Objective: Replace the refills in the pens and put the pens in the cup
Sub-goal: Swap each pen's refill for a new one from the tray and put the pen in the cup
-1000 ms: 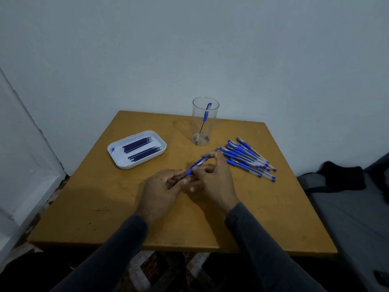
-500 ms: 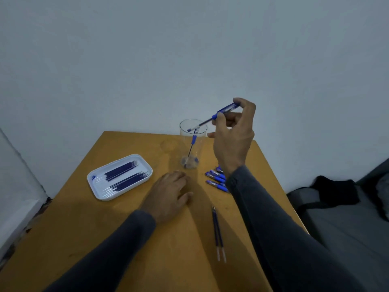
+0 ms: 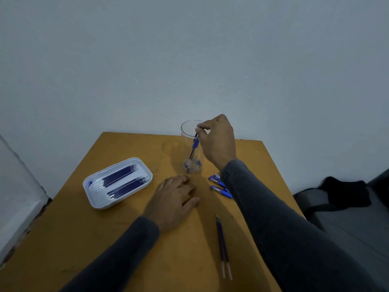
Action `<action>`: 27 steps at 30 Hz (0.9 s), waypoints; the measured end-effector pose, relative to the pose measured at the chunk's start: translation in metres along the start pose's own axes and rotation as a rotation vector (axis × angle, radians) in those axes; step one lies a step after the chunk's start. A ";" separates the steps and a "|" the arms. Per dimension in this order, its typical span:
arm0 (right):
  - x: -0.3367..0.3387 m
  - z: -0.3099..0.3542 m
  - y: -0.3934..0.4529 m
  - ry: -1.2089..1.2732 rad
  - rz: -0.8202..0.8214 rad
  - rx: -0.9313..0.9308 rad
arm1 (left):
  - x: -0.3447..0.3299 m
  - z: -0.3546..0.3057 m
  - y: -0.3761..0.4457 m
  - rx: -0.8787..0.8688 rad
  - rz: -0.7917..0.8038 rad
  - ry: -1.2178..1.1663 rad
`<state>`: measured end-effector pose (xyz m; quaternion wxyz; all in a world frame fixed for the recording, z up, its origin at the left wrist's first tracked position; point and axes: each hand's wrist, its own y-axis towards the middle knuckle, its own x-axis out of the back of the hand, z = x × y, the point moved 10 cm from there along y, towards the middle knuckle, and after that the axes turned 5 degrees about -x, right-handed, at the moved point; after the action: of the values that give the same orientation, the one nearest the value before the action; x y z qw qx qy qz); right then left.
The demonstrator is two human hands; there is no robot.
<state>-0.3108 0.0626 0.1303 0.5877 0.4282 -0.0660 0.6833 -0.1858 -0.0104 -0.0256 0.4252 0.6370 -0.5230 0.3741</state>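
Observation:
A clear plastic cup (image 3: 186,131) stands at the far edge of the wooden table (image 3: 117,245). My right hand (image 3: 219,142) is at the cup's rim and pinches the top of a blue pen (image 3: 195,145) that stands inside the cup. My left hand (image 3: 171,199) rests flat on the table in front of the cup. A white tray (image 3: 94,200) with several dark blue refills lies to the left. Two loose refills (image 3: 222,247) lie side by side near the front. Blue pens (image 3: 219,185) show partly beside my right sleeve; the others are hidden by it.
A pale wall rises right behind the table. A grey seat with a black bag (image 3: 345,192) stands to the right of the table. A white panel (image 3: 14,197) stands at the left.
My right hand has come down from above the cup, and the pen it held level now stands inside the cup. My left hand stays flat on the table.

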 end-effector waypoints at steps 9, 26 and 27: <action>0.008 -0.005 -0.007 0.121 -0.024 -0.037 | 0.000 0.000 0.000 -0.003 0.000 -0.009; -0.019 -0.115 -0.124 -0.461 0.407 -0.059 | -0.002 -0.012 -0.024 0.017 -0.013 -0.016; -0.020 -0.115 -0.124 -0.466 0.400 -0.055 | -0.002 -0.012 -0.027 0.017 -0.012 -0.013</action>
<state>-0.2633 0.1528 -0.0061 0.4220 0.5360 -0.3002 0.6667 -0.1600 0.0040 -0.0271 0.4187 0.6461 -0.5186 0.3718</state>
